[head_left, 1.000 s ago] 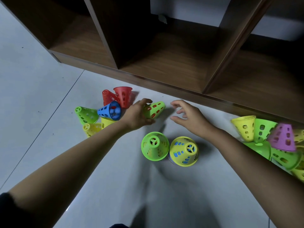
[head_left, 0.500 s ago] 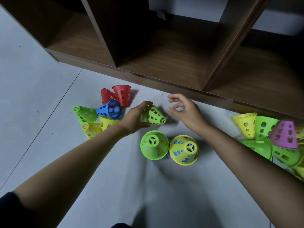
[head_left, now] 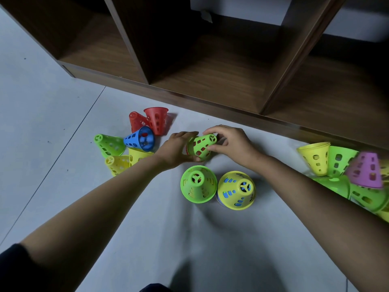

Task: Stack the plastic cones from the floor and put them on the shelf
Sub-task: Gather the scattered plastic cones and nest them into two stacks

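A green cone with red showing through its holes [head_left: 201, 146] is tilted on its side just above the floor, tip pointing right. My left hand [head_left: 176, 149] grips its wide end and my right hand [head_left: 228, 141] pinches its narrow tip. Below them a green cone [head_left: 198, 183] and a yellow cone over a blue one [head_left: 236, 190] stand tip-up side by side. The wooden shelf [head_left: 210, 76] with open compartments runs along the back.
To the left lie red cones [head_left: 156, 120], a blue cone [head_left: 140, 140], a green cone [head_left: 109, 144] and yellow cones [head_left: 126, 162]. At the right edge is a heap of yellow, green and pink cones [head_left: 345, 171]. Pale tiled floor lies all around.
My left hand has lifted and turned the green cone. My right hand came in from the right and took hold of its narrow tip.
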